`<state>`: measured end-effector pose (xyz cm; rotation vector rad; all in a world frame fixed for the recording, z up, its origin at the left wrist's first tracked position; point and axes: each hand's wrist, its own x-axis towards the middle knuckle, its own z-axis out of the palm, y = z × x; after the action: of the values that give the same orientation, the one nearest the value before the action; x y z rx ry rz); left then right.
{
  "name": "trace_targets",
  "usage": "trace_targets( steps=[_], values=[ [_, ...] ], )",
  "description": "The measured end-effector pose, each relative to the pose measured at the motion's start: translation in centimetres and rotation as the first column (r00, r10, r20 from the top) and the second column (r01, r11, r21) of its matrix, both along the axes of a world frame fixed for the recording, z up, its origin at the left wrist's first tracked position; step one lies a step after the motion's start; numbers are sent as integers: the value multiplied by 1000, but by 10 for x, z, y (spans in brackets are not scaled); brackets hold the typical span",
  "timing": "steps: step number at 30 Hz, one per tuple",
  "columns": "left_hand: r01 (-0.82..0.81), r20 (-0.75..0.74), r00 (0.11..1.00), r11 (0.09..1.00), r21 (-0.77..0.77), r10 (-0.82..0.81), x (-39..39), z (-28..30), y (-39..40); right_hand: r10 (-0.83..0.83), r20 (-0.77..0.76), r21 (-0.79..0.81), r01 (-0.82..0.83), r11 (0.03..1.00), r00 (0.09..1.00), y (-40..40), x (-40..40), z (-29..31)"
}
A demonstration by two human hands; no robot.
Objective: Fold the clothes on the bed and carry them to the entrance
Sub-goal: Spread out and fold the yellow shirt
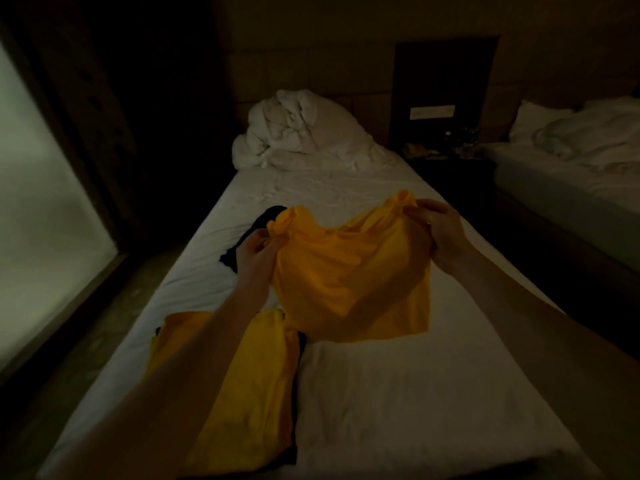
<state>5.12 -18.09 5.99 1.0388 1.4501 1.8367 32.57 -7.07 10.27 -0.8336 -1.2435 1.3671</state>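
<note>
A yellow shirt [349,275] hangs spread above the middle of the white bed [398,393]. My left hand [254,251] pinches its upper left corner and my right hand [441,230] pinches its upper right corner. The shirt's lower edge touches the sheet. A folded yellow garment [252,389] lies on the bed's near left part, partly under my left forearm, with dark cloth showing under its edge. A black garment [249,233] lies crumpled on the sheet behind my left hand.
A bunched white duvet [298,133] is heaped at the bed's far end. A dark nightstand [446,154] with small items stands between this bed and a second bed [568,161] at right. A bright window [41,220] fills the left wall.
</note>
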Motion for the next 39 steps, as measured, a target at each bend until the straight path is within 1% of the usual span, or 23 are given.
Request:
trace_targets(
  steps=[4,6,9,11,12,14,16,18,19,21,22,24,26,29,31,33,35,37,39],
  values=[
    [-49,45,998,997,62,46,-9,34,-55,113,-52,7,-113,994,992,-35,-12,16],
    [-70,66,996,994,86,65,-17,50,-83,200,-64,31,-199,980,978,-53,-20,23],
    [-96,74,993,987,126,87,-33,68,-121,351,-93,58,-347,936,932,-72,-38,26],
    [-109,46,994,984,139,104,-44,75,-144,423,-99,63,-418,906,901,-82,-54,26],
    [-120,32,993,984,134,117,-51,78,-154,448,-100,61,-444,894,888,-86,-63,24],
    [-140,-1,990,985,103,141,-66,77,-169,441,-96,19,-442,897,892,-94,-85,18],
    [-167,-33,985,985,47,169,-84,69,-176,430,-96,-56,-436,898,898,-97,-111,-1],
    [-202,-82,977,978,-42,198,-109,51,-176,445,-76,-164,-451,877,892,-96,-139,-29],
    [-219,-120,971,970,-102,207,-122,39,-175,443,-42,-224,-441,869,896,-94,-154,-46],
    [-225,-189,965,946,-233,183,-150,6,-167,381,114,-327,-327,887,918,-93,-179,-77],
    [-240,-204,962,922,-304,183,-164,-13,-160,353,203,-360,-265,894,914,-89,-190,-95],
    [-287,-226,952,853,-435,205,-191,-47,-143,327,344,-397,-179,900,880,-78,-210,-126],
    [-339,-258,937,787,-515,235,-210,-77,-120,289,475,-361,-115,925,831,-61,-224,-151],
    [-409,-372,900,731,-547,225,-225,-109,-87,209,598,-278,-44,960,774,-32,-237,-172],
    [-437,-431,877,729,-527,213,-229,-123,-69,175,663,-239,-15,971,728,-14,-239,-181],
    [-454,-485,855,719,-526,185,-234,-135,-56,176,721,-221,-18,975,671,1,-239,-195],
    [-457,-526,841,693,-558,131,-240,-143,-48,185,758,-210,-35,977,625,7,-241,-210],
    [-473,-586,807,672,-569,72,-247,-149,-41,190,759,-220,-29,975,623,11,-244,-225],
    [-507,-675,737,685,-524,30,-248,-149,-33,170,750,-228,9,974,639,16,-245,-230]
  ],
)
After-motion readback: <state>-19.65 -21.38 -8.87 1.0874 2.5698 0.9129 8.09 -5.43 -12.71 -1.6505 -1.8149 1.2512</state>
